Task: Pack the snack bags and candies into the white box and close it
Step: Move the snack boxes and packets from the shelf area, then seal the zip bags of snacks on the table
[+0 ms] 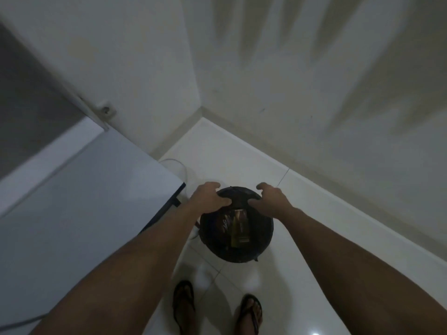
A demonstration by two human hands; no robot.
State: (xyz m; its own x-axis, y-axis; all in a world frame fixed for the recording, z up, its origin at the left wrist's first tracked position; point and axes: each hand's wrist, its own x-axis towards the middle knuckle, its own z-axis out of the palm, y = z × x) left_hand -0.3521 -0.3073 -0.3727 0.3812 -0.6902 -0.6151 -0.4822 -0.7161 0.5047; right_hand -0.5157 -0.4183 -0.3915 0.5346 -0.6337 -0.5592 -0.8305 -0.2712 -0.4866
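Observation:
A round black bin [263, 238] lined with a dark bag stands on the white floor in front of me. Inside it lie dark snack packets [223, 224] and a gold-brown packet [239, 228]. My left hand [209, 195] holds the bin's far left rim, thumb on the inner side and fingers curled over the outside. My right hand [272, 197] holds the far right rim the same way. No white box is in view.
A white table top [84, 201] fills the left side, its corner close to the bin. A white cable [180, 165] lies on the floor behind it. Two walls meet in a corner just beyond the bin. My feet in dark sandals [183, 303] stand on the tiles below.

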